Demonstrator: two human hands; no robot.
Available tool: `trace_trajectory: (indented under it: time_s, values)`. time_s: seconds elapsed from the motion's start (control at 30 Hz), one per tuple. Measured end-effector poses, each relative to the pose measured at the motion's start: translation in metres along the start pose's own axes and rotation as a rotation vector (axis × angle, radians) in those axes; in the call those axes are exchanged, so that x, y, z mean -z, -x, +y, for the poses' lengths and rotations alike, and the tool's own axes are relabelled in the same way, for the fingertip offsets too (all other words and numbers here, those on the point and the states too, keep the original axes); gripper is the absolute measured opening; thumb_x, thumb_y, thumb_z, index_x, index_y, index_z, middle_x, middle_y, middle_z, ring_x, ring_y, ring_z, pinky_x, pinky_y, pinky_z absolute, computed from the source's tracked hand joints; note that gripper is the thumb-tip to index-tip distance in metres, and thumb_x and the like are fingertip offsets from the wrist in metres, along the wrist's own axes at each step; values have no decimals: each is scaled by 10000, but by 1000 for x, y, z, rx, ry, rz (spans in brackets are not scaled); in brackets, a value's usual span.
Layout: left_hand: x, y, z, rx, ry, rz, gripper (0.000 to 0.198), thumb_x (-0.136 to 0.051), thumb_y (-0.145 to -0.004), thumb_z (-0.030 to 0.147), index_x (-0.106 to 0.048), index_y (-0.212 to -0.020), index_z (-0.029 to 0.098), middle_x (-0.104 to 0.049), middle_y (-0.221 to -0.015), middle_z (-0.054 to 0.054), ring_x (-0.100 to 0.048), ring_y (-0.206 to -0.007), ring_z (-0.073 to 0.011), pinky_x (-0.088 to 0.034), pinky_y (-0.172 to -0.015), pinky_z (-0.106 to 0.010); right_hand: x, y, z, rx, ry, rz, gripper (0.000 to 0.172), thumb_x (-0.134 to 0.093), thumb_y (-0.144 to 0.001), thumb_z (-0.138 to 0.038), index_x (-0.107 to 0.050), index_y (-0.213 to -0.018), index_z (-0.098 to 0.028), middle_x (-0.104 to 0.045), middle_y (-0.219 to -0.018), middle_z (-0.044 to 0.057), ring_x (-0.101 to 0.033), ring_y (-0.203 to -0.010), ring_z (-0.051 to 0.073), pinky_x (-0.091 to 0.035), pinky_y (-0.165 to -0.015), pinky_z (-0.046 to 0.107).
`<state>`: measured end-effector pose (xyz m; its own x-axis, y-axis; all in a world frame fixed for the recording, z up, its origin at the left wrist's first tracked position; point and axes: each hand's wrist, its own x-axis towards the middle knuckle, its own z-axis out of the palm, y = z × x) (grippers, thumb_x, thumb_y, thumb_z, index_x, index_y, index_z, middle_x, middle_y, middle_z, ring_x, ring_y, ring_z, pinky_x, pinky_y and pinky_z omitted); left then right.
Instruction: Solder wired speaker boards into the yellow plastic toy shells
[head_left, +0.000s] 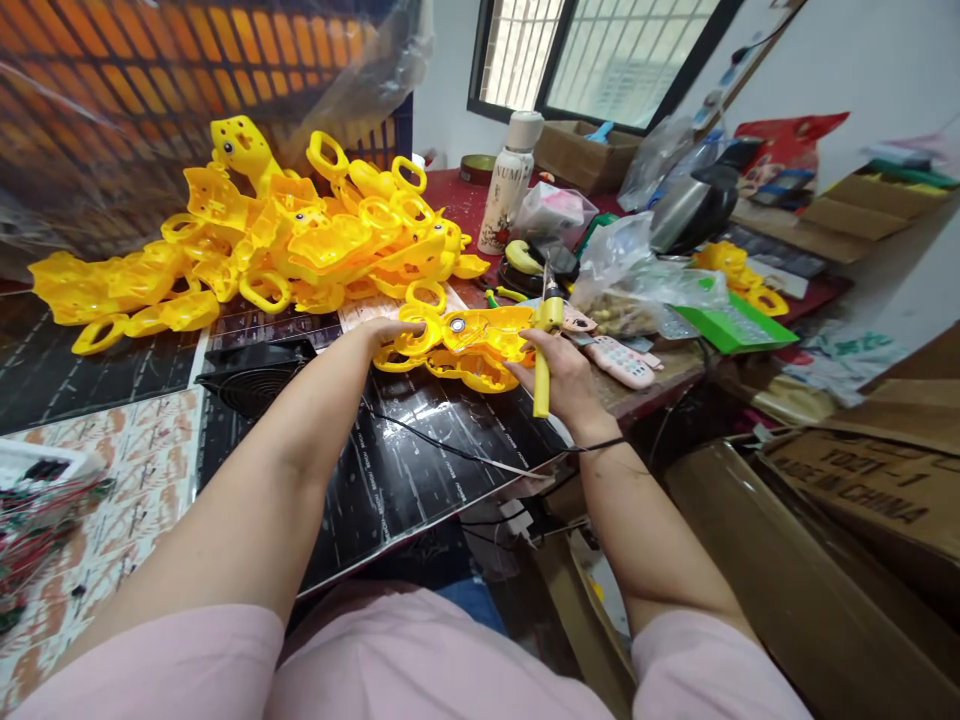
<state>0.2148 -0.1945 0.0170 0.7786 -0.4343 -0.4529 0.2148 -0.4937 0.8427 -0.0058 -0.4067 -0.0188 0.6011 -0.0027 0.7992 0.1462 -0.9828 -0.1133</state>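
Observation:
My left hand is closed on the left end of a yellow plastic toy shell, beside its ring-shaped parts. A small round silvery part shows inside the shell. My right hand is closed around a yellow-handled tool with a thin metal tip pointing up; its exact kind is unclear. The right fingers are at the shell's right end; whether they also grip it is hard to see. Another open yellow shell piece lies just beneath, and a large pile of yellow toy shells rests behind.
A black fan sits left of the shell, on a black sheet crossed by a cable. Behind stand a white bottle and a kettle. A pink remote and a green tray lie right. Cardboard boxes stand lower right.

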Motion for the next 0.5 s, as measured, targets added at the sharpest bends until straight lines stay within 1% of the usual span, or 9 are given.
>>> trace_trajectory:
  time_s: [0.07,0.13,0.2,0.27,0.33,0.43,0.5]
  values:
    - [-3,6,0,33,0,-4,430,-963,-500,327,-649,-744,165,-718,-728,-118,-715,-832,-314,-586,-743,-390,1,3,1,13,-10,31,362,-563,-965,-489,-609,-1176,-199,-714,-863,68,-674,-808,232,-554,-767,363]
    - [-6,13,-1,27,26,36,390,-946,-517,259,-646,-748,163,-704,-683,-103,-715,-848,-323,-583,-743,-386,2,7,-2,4,10,50,363,-564,-962,-500,-619,-1161,-200,-724,-878,74,-685,-820,236,-563,-773,367]
    - [-10,21,-4,-3,73,91,333,-902,-570,211,-652,-784,162,-705,-684,-97,-714,-902,-340,-585,-757,-392,6,11,-7,-35,41,72,377,-585,-947,-514,-626,-1156,-203,-734,-920,85,-697,-836,242,-575,-787,379]
    - [-15,30,-9,-54,140,131,267,-834,-644,184,-665,-848,158,-730,-750,-101,-711,-969,-340,-589,-790,-390,12,14,-15,-84,48,132,395,-617,-931,-509,-619,-1184,-205,-739,-997,96,-707,-847,238,-589,-800,382]
    - [-18,43,-15,-105,212,140,234,-765,-703,164,-680,-920,143,-755,-854,-120,-708,-1013,-334,-594,-828,-396,18,17,-24,-133,13,237,408,-651,-918,-477,-602,-1221,-208,-734,-1069,100,-713,-838,225,-602,-799,382]
    - [-18,68,-21,-187,309,110,288,-675,-759,115,-694,-1046,108,-764,-1016,-139,-712,-1041,-305,-596,-882,-397,31,20,-36,-189,-95,367,423,-692,-896,-438,-589,-1244,-221,-719,-1125,109,-713,-780,210,-616,-762,393]
    - [-13,91,-22,-243,366,99,341,-641,-778,72,-692,-1113,101,-757,-1100,-126,-711,-1064,-271,-588,-911,-363,41,22,-45,-185,-181,464,424,-717,-870,-455,-614,-1221,-241,-711,-1103,115,-714,-771,222,-612,-699,394]
